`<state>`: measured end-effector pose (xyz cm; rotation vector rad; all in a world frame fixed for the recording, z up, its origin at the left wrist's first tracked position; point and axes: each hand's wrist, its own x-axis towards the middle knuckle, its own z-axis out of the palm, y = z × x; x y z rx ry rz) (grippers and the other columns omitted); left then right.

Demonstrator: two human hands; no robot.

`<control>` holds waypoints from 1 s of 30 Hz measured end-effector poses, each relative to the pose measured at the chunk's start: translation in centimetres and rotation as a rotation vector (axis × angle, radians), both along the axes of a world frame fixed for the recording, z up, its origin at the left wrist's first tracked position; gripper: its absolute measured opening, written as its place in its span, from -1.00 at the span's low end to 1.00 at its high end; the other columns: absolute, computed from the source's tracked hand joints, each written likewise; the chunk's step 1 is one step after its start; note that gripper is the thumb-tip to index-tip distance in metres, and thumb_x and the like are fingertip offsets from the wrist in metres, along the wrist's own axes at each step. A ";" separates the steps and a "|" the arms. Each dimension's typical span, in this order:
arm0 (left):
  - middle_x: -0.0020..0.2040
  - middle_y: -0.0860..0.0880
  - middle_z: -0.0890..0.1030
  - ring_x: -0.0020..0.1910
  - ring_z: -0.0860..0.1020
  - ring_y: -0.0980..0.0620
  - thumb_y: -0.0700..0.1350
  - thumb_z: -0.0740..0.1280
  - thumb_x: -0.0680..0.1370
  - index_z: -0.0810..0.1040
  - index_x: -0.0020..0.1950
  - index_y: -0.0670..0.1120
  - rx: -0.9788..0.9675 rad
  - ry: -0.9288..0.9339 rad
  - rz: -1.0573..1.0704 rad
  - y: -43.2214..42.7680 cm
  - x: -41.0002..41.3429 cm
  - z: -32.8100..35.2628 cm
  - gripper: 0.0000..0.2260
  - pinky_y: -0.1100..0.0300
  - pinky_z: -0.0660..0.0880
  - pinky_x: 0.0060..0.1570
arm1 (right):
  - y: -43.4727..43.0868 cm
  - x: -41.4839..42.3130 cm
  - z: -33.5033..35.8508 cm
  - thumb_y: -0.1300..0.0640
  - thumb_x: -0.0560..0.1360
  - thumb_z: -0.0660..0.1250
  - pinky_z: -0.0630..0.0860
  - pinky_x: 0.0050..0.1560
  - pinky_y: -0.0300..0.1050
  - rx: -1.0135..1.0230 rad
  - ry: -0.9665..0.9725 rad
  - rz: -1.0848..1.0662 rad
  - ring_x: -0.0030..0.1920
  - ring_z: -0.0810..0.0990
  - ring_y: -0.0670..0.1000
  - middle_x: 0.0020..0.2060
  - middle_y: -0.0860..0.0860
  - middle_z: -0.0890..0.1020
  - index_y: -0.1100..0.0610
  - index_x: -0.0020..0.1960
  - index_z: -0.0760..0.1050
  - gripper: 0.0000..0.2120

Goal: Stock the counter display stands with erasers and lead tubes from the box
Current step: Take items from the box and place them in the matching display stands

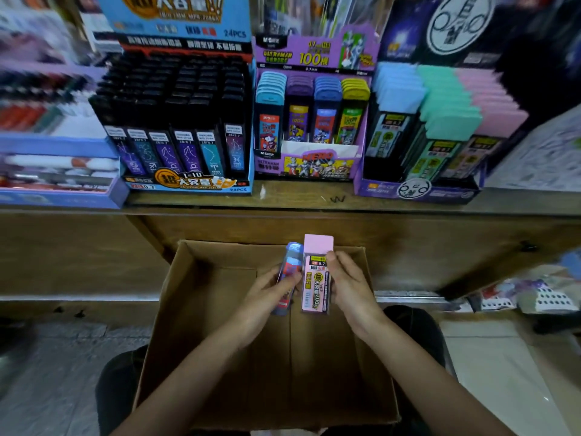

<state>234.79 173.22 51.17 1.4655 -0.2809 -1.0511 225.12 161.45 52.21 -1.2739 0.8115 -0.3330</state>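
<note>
The counter (298,201) carries well-filled stands (314,171) near its front edge. Over the box (220,341), the left hand (267,289) grips a blue tube (290,262) and the right hand (349,284) pinches a pink tube (316,278). Nothing else shows inside, so these are probably the last two.

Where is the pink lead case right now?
In the head view it sits mid-frame: the pink lead case is gripped by the right hand over the open cardboard box, just right of the blue lead case in the left hand.
</note>
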 end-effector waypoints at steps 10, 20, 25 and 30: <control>-0.06 0.02 0.68 -0.05 0.65 0.09 -0.15 0.34 0.49 0.51 0.11 0.01 -0.184 -0.292 -0.047 -1.8 -1.3 8.1 -0.79 0.27 0.57 -0.10 | -1.3 -1.2 8.8 0.10 0.58 0.20 0.46 -0.22 -0.43 -0.317 -0.239 0.038 -0.14 0.61 -0.23 -0.16 -0.09 0.67 0.02 0.01 0.54 -0.85; -0.08 0.16 0.69 -0.07 0.64 0.17 -0.12 0.36 0.44 0.50 0.09 0.05 -0.348 -0.405 -0.161 -6.2 -1.8 13.6 -0.76 0.37 0.53 -0.18 | -9.0 -3.7 17.4 0.15 0.51 0.33 0.58 -0.15 -0.23 -0.709 -0.217 0.258 -0.03 0.62 -0.12 -0.10 -0.08 0.62 -0.14 -0.02 0.47 -0.81; -0.21 0.12 0.63 -0.20 0.56 0.29 0.05 0.27 0.44 0.52 0.01 -0.01 -0.340 -0.554 -0.134 -8.7 -2.0 14.5 -0.78 0.46 0.42 -0.18 | -12.7 -6.1 21.6 0.24 0.48 0.36 0.57 -0.18 -0.29 -0.870 -0.257 0.177 -0.14 0.64 -0.12 -0.15 -0.05 0.61 -0.11 -0.08 0.49 -0.76; -0.28 0.02 0.56 -0.32 0.52 0.20 -0.13 0.18 0.58 0.54 -0.04 -0.14 -0.341 -0.587 -0.119 -9.7 -1.6 14.1 -0.83 0.44 0.42 -0.23 | -16.9 -8.8 24.2 0.25 0.51 0.32 0.49 -0.24 -0.33 -1.079 -0.200 0.065 -0.20 0.59 -0.11 -0.17 -0.10 0.54 -0.10 -0.03 0.46 -0.76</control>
